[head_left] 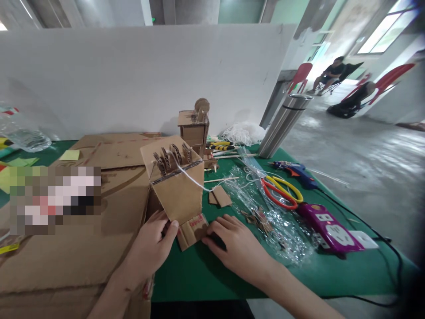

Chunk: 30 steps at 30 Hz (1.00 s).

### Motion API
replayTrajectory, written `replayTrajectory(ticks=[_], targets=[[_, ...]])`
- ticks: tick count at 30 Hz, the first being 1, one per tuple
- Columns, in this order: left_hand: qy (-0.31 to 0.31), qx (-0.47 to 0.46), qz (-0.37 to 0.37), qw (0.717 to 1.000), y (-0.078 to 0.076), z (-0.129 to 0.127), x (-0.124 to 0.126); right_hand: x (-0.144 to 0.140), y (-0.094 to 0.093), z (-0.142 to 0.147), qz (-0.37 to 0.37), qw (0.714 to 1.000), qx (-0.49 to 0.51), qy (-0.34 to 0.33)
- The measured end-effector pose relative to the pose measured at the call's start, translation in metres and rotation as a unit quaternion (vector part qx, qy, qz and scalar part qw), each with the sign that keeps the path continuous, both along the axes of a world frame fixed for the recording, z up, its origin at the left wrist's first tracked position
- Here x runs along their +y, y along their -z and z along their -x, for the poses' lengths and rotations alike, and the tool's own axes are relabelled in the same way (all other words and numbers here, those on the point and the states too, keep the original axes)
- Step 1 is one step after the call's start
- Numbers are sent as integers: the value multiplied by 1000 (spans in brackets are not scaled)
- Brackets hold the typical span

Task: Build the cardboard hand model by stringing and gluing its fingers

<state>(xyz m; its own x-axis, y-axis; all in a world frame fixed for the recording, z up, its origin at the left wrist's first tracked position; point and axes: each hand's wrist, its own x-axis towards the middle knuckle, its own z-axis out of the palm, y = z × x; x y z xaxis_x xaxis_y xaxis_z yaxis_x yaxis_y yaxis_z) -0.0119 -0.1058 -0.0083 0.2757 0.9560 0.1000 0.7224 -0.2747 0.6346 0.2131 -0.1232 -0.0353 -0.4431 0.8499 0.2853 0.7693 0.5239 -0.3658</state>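
Observation:
A cardboard model (177, 190) stands tilted in front of me, with several corrugated strips (174, 155) upright on its top. White string (191, 177) runs from those strips down to the right. My left hand (154, 241) grips the model's lower left edge, thumb on the front and fingers behind, partly hidden. At the model's foot lies a creased cardboard flap (192, 232) with red print. The right fingertips and thumb of my right hand (234, 239) pinch this flap's right edge. Small cardboard pieces (219, 196) lie just beyond my right hand.
On the right are scissors (282, 192), a glue gun (295, 173), a purple power strip (332, 228), crumpled clear plastic (282, 239) and a steel flask (283, 126). Large cardboard sheets (113, 239) cover the left. Behind stands another cardboard model (194, 133). A person (332, 73) sits far off.

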Motion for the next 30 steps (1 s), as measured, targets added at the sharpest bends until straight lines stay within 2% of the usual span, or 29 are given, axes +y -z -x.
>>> replayTrajectory(ticks=[8, 15, 18, 21, 25, 28, 30], targets=[[-22, 16, -22, 999, 1, 0, -1, 6, -12, -18, 39, 998, -17, 42], [-45, 13, -8, 999, -3, -1, 0, 1, -14, -25, 8, 998, -13, 53], [-57, 2, -1, 998, -1, 0, 1, 1, -20, -37, 1, 998, 0, 64], [-74, -16, 13, 997, 3, 1, 1, 6, -30, -64, -33, 996, 20, 85], [-104, -46, 15, 993, 1, 2, -2, 15, -40, -119, -86, 978, -17, 189], [-137, -52, 21, 989, -7, 6, -6, 25, -43, -154, -18, 957, -118, 263], [-138, -44, 32, 989, -10, 9, -10, 35, -42, -166, 30, 941, -180, 284]])
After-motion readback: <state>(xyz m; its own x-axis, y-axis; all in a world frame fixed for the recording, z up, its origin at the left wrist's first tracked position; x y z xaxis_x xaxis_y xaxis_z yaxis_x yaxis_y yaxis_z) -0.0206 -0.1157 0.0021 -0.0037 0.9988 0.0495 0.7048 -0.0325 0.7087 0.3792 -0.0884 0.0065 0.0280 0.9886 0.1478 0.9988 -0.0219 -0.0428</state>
